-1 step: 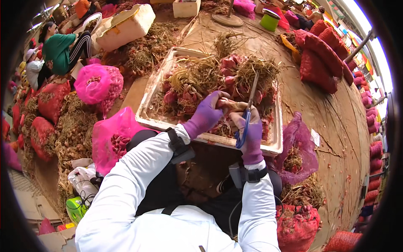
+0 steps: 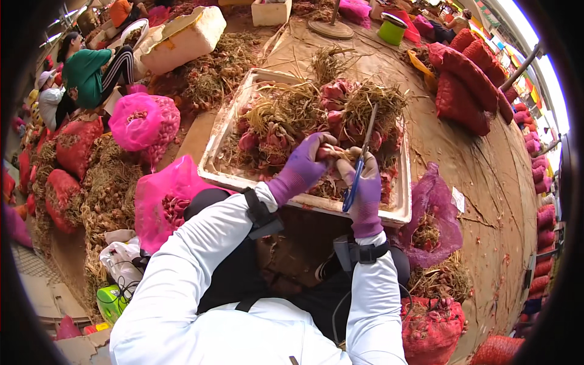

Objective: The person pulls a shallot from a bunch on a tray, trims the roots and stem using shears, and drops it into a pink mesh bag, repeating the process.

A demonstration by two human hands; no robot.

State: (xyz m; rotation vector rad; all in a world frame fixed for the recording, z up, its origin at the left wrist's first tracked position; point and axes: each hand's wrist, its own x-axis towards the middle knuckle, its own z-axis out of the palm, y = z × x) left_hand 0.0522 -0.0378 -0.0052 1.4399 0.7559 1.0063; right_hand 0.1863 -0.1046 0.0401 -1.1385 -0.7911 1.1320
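A shallow white foam tray [image 2: 222,131] in front of me is heaped with shallots [image 2: 272,146] that have dry, straw-coloured tops. Over its near side, my left hand [image 2: 300,167], in a purple glove with bare fingertips, is closed on a small reddish shallot [image 2: 329,152]. My right hand [image 2: 367,190], gloved alike, grips blue-handled scissors [image 2: 351,191] whose blades point up and away over the pile. Its thumb and fingertips also touch the right end of that shallot, by the dry stalk. Fingers partly hide where the stalk and the blades meet.
Pink mesh bags of shallots [image 2: 149,204] lie to my left. A purple mesh bag [image 2: 438,210] and a red sack [image 2: 432,334] stand at my right. Beyond are a foam box [image 2: 182,45], red sacks [image 2: 459,91] and a metal pole base [image 2: 330,29]. A person in green [image 2: 85,76] sits far left.
The scissors' handles have come together, and the blades look closer. Both hands stay nearly in place, the left still on the shallot.
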